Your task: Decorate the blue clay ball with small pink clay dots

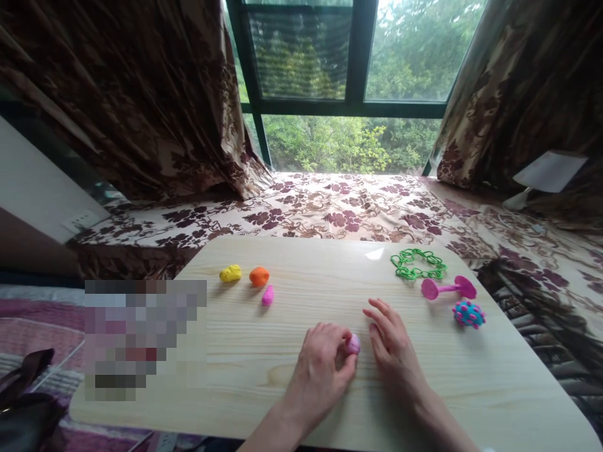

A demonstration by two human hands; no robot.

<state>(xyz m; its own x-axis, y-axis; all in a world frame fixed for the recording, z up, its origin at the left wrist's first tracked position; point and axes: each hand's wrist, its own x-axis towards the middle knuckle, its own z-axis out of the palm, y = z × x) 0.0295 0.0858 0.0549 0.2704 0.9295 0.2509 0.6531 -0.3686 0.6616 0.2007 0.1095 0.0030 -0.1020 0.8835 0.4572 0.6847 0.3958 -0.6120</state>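
My left hand (323, 358) pinches a small pale pink lump (353, 344), which looks like modelling clay, between thumb and fingers near the table's middle. Just right of it, my right hand (396, 345) is held with fingers stretched out and nothing in them. Beyond the left hand lie a yellow clay lump (230, 273), an orange clay lump (259, 277) and a bright pink clay piece (267, 295). To the right of my right hand are a green clay chain (417, 274), a pink dumbbell shape (447, 289) and a blue oval with pink knobs (468, 314).
Everything lies on a pale wooden table (301, 270) with slanted corners. A blurred-out patch (136, 333) covers its left side. Behind stands a ledge with flowered cloth (343, 216), a window and curtains. A white lamp (553, 171) is at the right.
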